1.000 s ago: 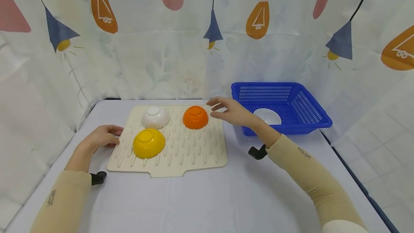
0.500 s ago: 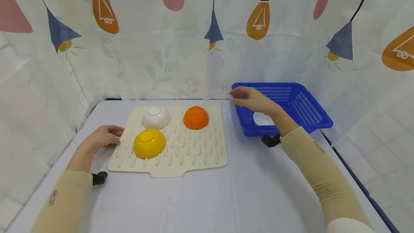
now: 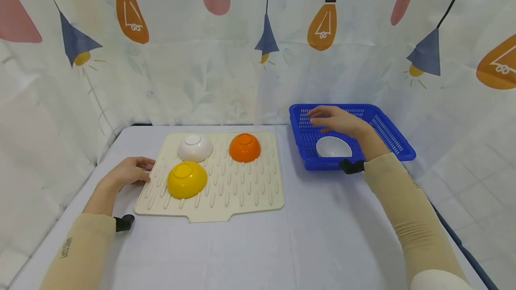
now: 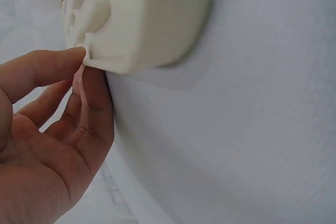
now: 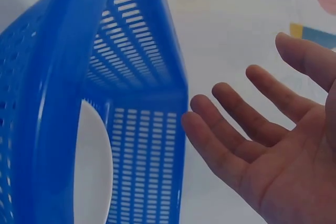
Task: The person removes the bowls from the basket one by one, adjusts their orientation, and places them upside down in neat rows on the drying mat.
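Observation:
My left hand point(image 3: 128, 171) pinches the left edge of a cream draining mat point(image 3: 238, 194) with raised ribs. In the left wrist view the thumb point(image 4: 58, 66) lies over the mat's rim and the fingers sit at its edge. Three bowls stand upside down on the mat: a white bowl point(image 3: 195, 147) at the back left, a yellow bowl point(image 3: 187, 180) in front of it, and an orange bowl point(image 3: 244, 147) at the back right. Over a blue basket point(image 3: 367, 164) hovers my right hand point(image 3: 338, 122), fingers spread and holding nothing. Inside the basket, below that hand, is another white bowl point(image 3: 333, 147).
A white cloth point(image 3: 258, 249) covers the table. Behind it hangs a pale curtain point(image 3: 169, 70) printed with lamps and bulbs. The basket stands at the back right, with the table's right edge beyond it.
My right hand has moved right, from beside the orange bowl to above the basket, uncovering more of the white bowl inside. The left hand and the bowls on the mat stay put.

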Motion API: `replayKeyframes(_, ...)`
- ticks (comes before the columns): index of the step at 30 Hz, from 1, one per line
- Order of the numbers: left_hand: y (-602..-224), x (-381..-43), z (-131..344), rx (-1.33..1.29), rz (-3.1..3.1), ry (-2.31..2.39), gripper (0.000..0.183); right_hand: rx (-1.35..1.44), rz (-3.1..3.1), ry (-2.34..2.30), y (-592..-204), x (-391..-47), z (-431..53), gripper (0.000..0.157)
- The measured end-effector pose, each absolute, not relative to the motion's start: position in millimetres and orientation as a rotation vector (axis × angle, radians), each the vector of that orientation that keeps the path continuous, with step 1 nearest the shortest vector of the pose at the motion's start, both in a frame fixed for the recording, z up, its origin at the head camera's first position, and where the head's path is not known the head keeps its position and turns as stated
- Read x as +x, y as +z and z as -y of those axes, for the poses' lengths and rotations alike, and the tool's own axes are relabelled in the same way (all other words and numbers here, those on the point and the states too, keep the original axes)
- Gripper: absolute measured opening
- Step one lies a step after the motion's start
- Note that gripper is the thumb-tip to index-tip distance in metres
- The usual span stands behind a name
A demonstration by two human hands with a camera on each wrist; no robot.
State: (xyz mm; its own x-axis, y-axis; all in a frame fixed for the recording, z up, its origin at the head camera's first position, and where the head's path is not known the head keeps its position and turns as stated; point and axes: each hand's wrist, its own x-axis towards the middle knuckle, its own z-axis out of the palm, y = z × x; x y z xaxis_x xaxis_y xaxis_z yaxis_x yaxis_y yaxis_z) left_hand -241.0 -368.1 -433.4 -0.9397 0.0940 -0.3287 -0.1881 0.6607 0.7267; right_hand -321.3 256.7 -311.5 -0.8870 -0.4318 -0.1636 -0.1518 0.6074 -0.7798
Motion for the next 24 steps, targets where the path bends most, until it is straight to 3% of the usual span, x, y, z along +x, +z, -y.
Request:
replayKeyframes(7, -433.1, -240.5, 366.1, -0.095, -2.537, 1.177, 0.067, -0.407, -2.481, -1.163, -317.6, -328.2, -278.9, 0.059)
replayKeyframes(24, -430.2, -237.6, 362.9, -0.098, -2.549, 1.175, 0.067, -0.295, -2.474, -1.079, -333.6, -339.2, -305.4, 0.057)
